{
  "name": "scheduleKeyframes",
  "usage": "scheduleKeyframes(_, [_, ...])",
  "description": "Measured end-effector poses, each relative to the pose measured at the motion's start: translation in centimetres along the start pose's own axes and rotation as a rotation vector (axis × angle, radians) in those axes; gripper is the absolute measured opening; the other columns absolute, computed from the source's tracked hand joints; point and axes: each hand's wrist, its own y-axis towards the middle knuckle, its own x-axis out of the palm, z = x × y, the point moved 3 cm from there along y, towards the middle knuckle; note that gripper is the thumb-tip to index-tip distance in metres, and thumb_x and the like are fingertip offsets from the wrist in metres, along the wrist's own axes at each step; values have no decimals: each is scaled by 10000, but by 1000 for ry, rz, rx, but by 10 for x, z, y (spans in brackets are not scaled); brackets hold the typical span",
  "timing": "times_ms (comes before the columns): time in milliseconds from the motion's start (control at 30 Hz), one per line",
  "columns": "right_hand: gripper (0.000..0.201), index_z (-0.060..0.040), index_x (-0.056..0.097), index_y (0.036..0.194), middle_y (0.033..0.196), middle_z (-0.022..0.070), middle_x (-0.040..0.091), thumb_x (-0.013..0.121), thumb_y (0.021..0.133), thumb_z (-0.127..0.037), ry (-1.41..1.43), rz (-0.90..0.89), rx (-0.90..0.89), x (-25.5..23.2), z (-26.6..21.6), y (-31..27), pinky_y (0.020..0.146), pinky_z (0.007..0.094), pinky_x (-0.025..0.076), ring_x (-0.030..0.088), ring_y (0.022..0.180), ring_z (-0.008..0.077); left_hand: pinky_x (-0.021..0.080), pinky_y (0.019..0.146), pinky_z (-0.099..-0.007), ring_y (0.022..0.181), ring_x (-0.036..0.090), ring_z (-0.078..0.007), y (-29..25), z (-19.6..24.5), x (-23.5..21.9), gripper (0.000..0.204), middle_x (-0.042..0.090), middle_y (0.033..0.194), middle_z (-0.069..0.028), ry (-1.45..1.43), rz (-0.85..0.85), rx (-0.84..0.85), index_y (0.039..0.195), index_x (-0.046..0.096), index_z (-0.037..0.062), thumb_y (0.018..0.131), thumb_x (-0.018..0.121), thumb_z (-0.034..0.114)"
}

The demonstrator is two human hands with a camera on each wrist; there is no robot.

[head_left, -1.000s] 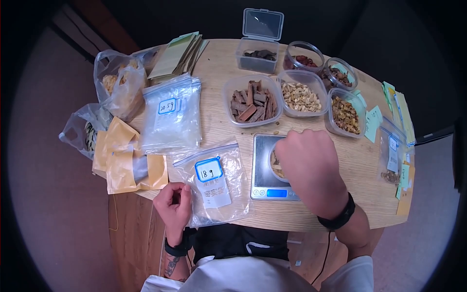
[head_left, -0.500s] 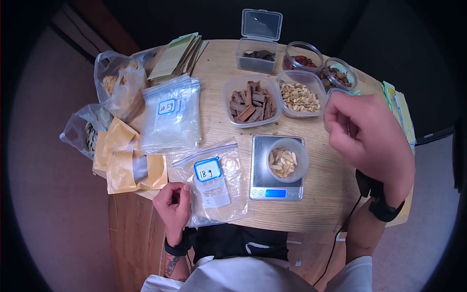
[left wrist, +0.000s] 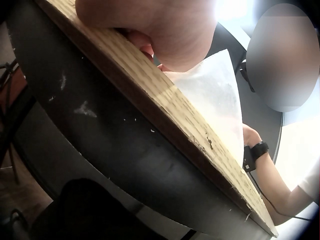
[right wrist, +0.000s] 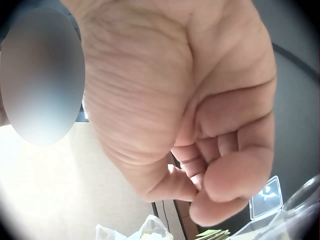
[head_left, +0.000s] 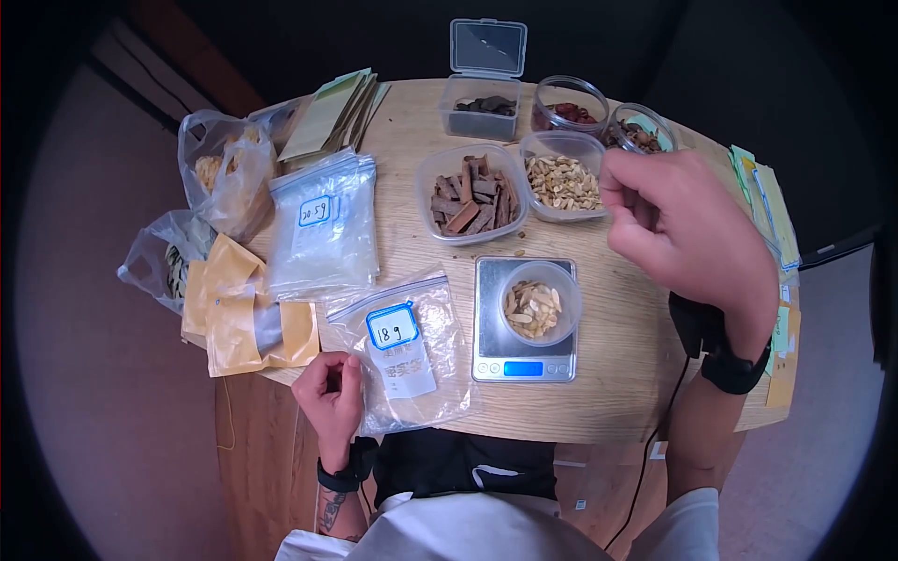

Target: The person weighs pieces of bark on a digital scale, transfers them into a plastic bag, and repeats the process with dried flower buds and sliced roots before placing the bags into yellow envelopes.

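Observation:
My left hand (head_left: 329,397) rests at the table's front edge with loosely curled fingers, holding nothing visible. Right beside it lies a clear zip bag (head_left: 440,374) with a label reading 18 g. My right hand (head_left: 697,229) is raised over the table's right side, fingers curled in and thumb against the fingertips; nothing shows between them in the right wrist view. To its left, a digital kitchen scale (head_left: 486,346) with a lit blue display carries a small clear cup (head_left: 569,304). Pale dried slices (head_left: 535,309) lie in the cup.
Tubs of brown bark pieces (head_left: 472,201) and pale slices (head_left: 566,182) stand behind the scale, with several more containers beyond. At left are stacked zip bags (head_left: 327,243), kraft pouches (head_left: 229,318) and plastic bags (head_left: 224,178). Papers (head_left: 772,224) line the right edge.
My right hand has moved off the cup to the right, uncovering it, and now hovers higher up over the table. The left hand stays in place. The head view has shifted slightly.

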Motion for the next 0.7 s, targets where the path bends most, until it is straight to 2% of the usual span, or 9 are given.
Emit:
scheduleKeyframes(33, [68, 1, 495, 753, 555, 81, 453, 557, 730, -18, 9, -1, -4, 1, 1, 0, 481, 310, 356, 449, 481, 174, 387, 534, -209, 565, 507, -46, 0, 0, 0, 138, 602, 629, -15, -1, 1, -1, 819, 655, -38, 879, 700, 78])
scheduleKeyframes(133, [91, 35, 523, 741, 612, 197, 507, 584, 730, -31, 37, -28, 61, 0, -1, 3, 548, 408, 408, 494, 558, 368, 385, 533, -210, 564, 504, -46, 0, 0, 0, 137, 601, 629, -15, -6, 0, -3, 817, 655, -38, 878, 700, 76])
scheduleKeyframes(233, [99, 34, 514, 743, 608, 189, 498, 594, 723, -19, 41, -36, 51, 2, 2, 5, 552, 401, 410, 480, 554, 355, 382, 532, -211, 564, 501, -45, 0, 1, 0, 138, 600, 628, -13, 8, 4, -2, 816, 654, -38, 876, 701, 76])
scheduleKeyframes(333, [80, 7, 514, 787, 593, 94, 475, 577, 737, 7, 58, -53, -1, 7, 11, 5, 518, 312, 389, 462, 530, 182, 381, 532, -211, 566, 500, -44, 0, -2, 0, 138, 599, 628, -12, 14, 3, 3, 817, 654, -38, 874, 703, 77])
scheduleKeyframes(700, [62, 5, 567, 799, 603, 54, 528, 621, 777, 23, 206, -135, -69, 17, -2, 7, 512, 255, 421, 516, 534, 115, 403, 546, -209, 582, 529, -51, 0, 0, 0, 135, 617, 639, -23, 2, -4, -10, 823, 660, -41, 875, 699, 77])
